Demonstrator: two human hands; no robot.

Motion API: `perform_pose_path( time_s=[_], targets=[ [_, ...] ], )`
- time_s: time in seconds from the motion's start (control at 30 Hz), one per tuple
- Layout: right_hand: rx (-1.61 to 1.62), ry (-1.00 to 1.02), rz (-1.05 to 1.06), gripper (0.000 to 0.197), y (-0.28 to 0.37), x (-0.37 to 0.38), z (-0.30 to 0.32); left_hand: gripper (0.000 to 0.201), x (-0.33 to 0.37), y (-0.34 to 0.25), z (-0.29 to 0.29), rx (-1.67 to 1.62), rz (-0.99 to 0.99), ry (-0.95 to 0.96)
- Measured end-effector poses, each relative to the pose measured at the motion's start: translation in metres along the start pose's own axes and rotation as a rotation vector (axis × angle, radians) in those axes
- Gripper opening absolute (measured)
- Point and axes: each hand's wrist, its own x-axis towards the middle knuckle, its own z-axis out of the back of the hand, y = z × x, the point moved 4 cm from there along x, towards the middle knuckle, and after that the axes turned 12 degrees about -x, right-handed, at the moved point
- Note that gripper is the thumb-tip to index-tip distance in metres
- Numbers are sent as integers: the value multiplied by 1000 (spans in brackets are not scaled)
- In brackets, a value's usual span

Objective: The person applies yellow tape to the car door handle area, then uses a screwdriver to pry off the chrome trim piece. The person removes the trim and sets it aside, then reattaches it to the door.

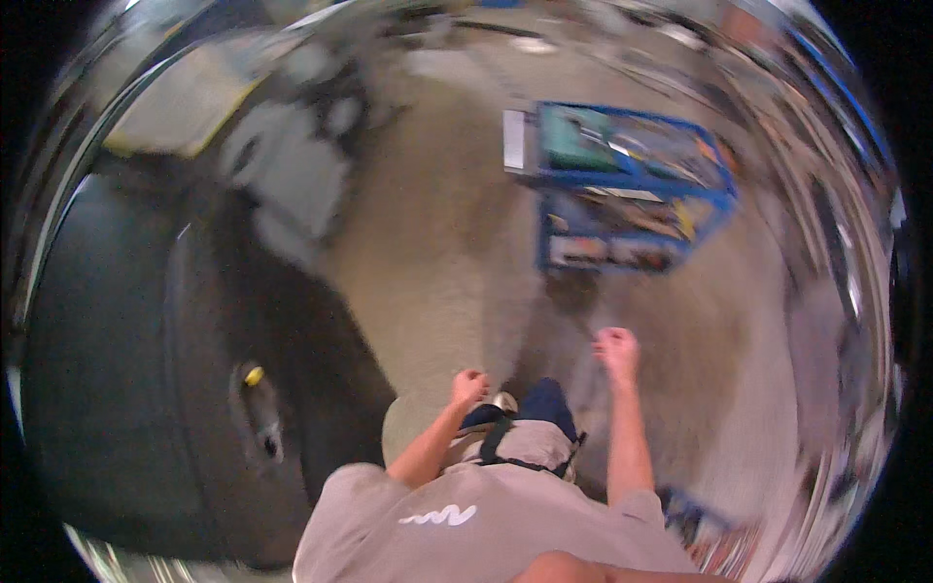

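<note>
Swinging over rough concrete floor [437, 243], curled hands [469, 386] (blue steel cart [632, 185] ahead)

The person stands on a grey concrete floor [437, 253], left hand [468, 386] and right hand [616, 348] both curled and empty. A blue tool cart [632, 185] stands ahead; a dark car body [146, 389] lies just left.

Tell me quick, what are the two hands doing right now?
Left hand: curled into a fist, nothing visible in it.
Right hand: also curled shut, held out over the floor; too blurred to tell if it holds anything.
</note>
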Motion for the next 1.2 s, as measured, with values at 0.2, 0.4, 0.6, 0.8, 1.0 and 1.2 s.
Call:
perform_pose_path(
  time_s=[0.2, 0.4, 0.6, 0.8, 1.0, 1.2],
  targets=[
    [-614, -344, 405, 37, 120, 293, 44, 29, 31, -41, 21, -102, -80, -218],
    [-1048, -214, 273, 47, 161, 519, 20, 23, -1, -7, 41, -514, 143, -735],
    [-1250, -20, 433, 58, 136, 595, -14, 28, -70, 27, -25, -581, 269, -963],
    [-1128, -86, 780, 46, 161, 592, -13, 28, -109, 36, -43, -597, 309, -1091],
    [-805, -317, 862, 40, 207, 517, -59, 32, -195, -45, 4, -851, -55, -996],
    [-121, -92, 500, 36, 207, 428, -115, 38, -345, -153, 95, -512, -353, -408]
  ],
)
